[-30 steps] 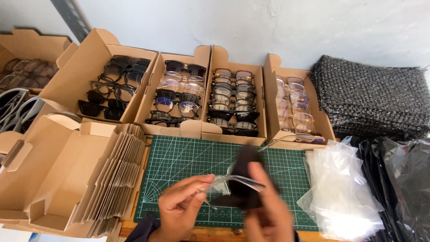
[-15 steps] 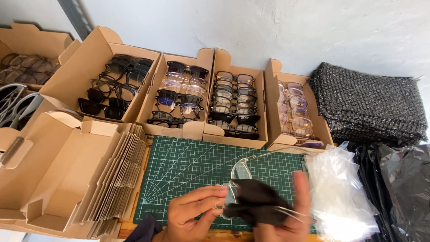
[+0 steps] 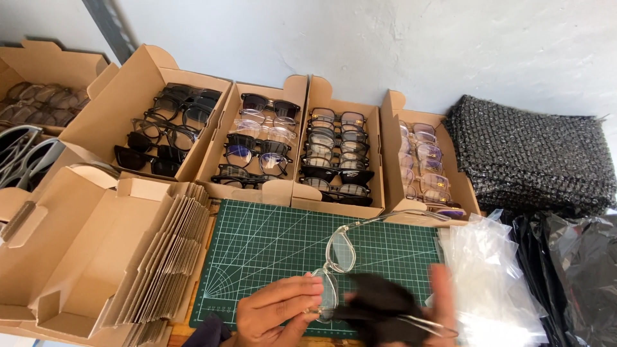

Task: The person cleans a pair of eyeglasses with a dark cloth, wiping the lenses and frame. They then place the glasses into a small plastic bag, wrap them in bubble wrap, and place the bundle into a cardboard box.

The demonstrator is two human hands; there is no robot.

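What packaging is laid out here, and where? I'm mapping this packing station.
Open brown cardboard boxes: row at the back, holding glasses.
Flat brown carton blanks: stacked left of the green mat.
Clear plastic bags: pile right of the mat.
Black bubble-wrap pouches: stack at back right.
Labels, screens: none visible.

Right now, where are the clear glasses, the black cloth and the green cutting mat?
clear glasses (image 3: 340,252), head view, on the upper lens.
black cloth (image 3: 379,302), head view, on its bunched middle.
green cutting mat (image 3: 270,244), head view, on a bare gridded part.
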